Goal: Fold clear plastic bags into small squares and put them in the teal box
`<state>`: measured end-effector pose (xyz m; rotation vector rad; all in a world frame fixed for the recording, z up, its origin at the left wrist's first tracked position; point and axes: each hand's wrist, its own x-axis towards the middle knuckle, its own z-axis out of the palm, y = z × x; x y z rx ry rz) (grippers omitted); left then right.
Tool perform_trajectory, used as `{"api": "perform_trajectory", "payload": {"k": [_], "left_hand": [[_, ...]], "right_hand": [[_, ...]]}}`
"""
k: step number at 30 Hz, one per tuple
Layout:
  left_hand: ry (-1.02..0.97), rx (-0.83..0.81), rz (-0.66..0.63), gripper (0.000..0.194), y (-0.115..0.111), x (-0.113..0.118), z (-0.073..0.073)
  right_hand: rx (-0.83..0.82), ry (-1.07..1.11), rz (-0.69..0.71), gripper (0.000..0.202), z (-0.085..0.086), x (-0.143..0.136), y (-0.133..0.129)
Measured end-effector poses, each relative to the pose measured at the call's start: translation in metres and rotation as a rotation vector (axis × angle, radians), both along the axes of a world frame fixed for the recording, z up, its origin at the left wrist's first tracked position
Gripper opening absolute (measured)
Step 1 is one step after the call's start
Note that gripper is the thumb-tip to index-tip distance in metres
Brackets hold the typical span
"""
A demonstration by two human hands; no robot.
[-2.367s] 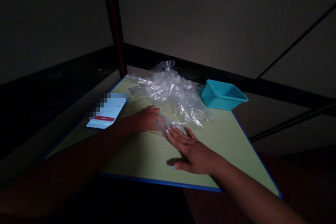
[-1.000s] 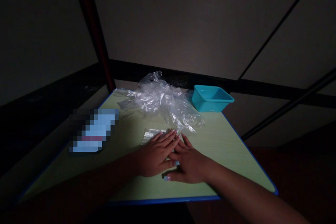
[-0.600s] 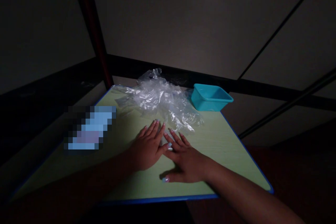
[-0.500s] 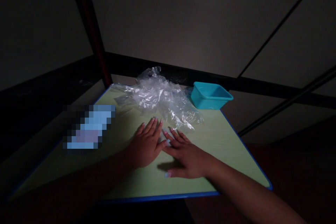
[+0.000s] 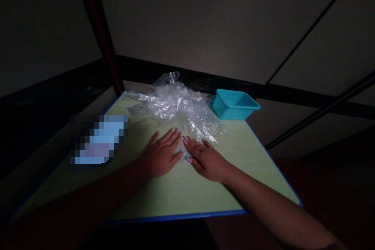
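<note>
My left hand (image 5: pixel 160 157) lies flat on the table, palm down, with its fingers stretched forward. Beside it, my right hand (image 5: pixel 207 159) is also palm down and flat, its fingers angled toward the left one. Between the two hands shows a small piece of clear plastic (image 5: pixel 182 149), partly covered by the fingers; its full outline is hidden. Just beyond the fingertips sits a crumpled heap of clear plastic bags (image 5: pixel 175 103). Neither hand grips anything.
A turquoise plastic basin (image 5: pixel 231 112) stands at the table's back right corner. On the left, a blurred-out light-blue object (image 5: pixel 107 134) lies near the edge. The pale green table (image 5: pixel 258 179) has a blue rim, and a wall rises behind it.
My right hand has moved slightly forward and flattened, its thumb drawn in toward its fingers. The left hand has shifted a little to the left. The plastic heap and basin have stayed put.
</note>
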<state>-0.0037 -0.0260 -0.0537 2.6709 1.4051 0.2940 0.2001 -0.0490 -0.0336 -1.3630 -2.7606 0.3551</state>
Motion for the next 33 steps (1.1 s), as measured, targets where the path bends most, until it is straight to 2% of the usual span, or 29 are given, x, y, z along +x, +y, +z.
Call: {"api": "perform_trajectory", "payload": {"k": [4, 10, 15, 18, 20, 26, 33], "left_hand": [[0.02, -0.036, -0.006, 0.06, 0.001, -0.001, 0.0], [-0.041, 0.029, -0.004, 0.056, 0.004, -0.001, 0.004], [-0.301, 0.143, 0.034, 0.045, 0.017, -0.005, 0.014], [-0.526, 0.182, 0.018, 0.038, 0.025, -0.009, 0.018], [-0.609, 0.168, 0.012, 0.035, 0.029, -0.01, 0.02], [-0.591, 0.076, -0.003, 0.036, 0.034, -0.011, 0.02], [-0.681, 0.133, -0.132, 0.039, 0.03, -0.013, 0.019]], "right_hand": [[-0.025, -0.017, -0.005, 0.059, 0.002, 0.0, -0.002], [-0.022, -0.038, -0.011, 0.068, 0.005, 0.005, -0.003], [0.016, -0.014, -0.014, 0.069, 0.009, 0.009, -0.002], [-0.028, -0.008, 0.103, 0.067, 0.013, 0.009, -0.004], [-0.065, -0.022, 0.168, 0.065, 0.015, 0.008, -0.006], [-0.156, -0.058, 0.191, 0.069, 0.015, 0.007, -0.008], [-0.108, 0.028, 0.181, 0.079, 0.016, 0.007, -0.006]]}}
